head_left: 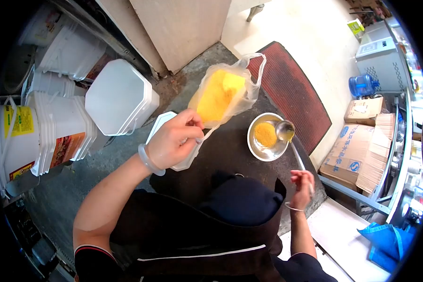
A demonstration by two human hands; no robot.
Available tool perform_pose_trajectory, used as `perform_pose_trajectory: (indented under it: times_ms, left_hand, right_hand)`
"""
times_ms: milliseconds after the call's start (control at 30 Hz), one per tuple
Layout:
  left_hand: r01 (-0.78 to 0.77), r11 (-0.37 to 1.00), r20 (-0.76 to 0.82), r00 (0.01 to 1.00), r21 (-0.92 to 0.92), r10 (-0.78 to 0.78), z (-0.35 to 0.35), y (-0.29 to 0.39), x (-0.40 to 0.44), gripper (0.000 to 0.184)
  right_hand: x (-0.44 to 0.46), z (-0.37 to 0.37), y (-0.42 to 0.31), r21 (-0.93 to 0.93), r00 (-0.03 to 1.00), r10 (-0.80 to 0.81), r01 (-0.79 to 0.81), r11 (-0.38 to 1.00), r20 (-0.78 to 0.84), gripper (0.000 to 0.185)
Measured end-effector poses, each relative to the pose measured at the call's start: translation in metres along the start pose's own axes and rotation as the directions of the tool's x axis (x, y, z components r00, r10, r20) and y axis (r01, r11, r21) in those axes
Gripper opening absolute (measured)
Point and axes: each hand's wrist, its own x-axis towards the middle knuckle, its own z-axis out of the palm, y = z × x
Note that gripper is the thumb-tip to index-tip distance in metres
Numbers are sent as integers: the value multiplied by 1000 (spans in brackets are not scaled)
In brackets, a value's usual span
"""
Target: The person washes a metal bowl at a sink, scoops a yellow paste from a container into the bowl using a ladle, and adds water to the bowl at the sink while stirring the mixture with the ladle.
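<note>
Powder (217, 96) lies in a crinkled, translucent bag (250, 88).

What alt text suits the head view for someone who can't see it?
A person's left hand grips a translucent plastic bag of yellow material, while the right hand holds a long-handled metal ladle at the rim of a round metal bowl with a small yellow heap. White plastic buckets are on the picture's left, brown cardboard boxes on its right.

Translucent plastic bag (239, 97) up there, tilted, bulging with yellow powder (217, 96); metal bowl (269, 153) beside it, golden mound (265, 135) inside, ladle (285, 128) over its rim!
</note>
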Motion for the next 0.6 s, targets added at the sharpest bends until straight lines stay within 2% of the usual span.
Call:
perform_pose_trajectory:
  times_ms: [33,133,233,333,400,433,467,500,533,567,600]
  left_hand:
    - [-3,1000,2,1000,1,3,0,0,0,19]
    - [8,1000,7,1000,-4,-8,0,3,1,19]
    - [15,1000,6,1000,-1,-15,1,3,1,18]
    - [12,1000,-1,1000,-15,-12,2,2,-1,17]
    - [-24,1000,-55,998,10,24,3,2,-1,13]
    - [-42,999,-79,996,22,44,4,2,-2,11]
    - [-51,998,-106,993,24,54,6,0,-3,11]
    - [-44,999,-115,992,24,47,5,2,-4,11]
    - [-36,999,-123,992,22,39,5,4,-5,11]
    - [-29,999,-132,991,19,31,4,5,-5,11]
    - [-15,999,-103,995,30,18,2,5,-6,14]
  right_hand:
    - [2,-1,-13,219,994,91,-75,973,-66,20]
    - [11,1,-46,439,995,36,-72,896,90,22]
    - [22,35,-81,406,965,89,-187,895,248,22]
    - [38,93,-92,229,915,142,-240,943,377,21]
    - [55,129,-86,77,826,112,-184,980,552,20]
    - [65,146,-75,-1,764,-17,23,1000,646,20]
    - [65,165,-70,-142,764,-21,147,979,645,17]
    - [75,178,-59,-201,695,-194,444,873,692,17]
    - [86,190,-44,-235,577,-333,695,679,746,16]
    - [91,199,-36,-242,422,-426,877,415,800,15]
    - [93,204,-28,-239,396,-398,890,389,828,15]
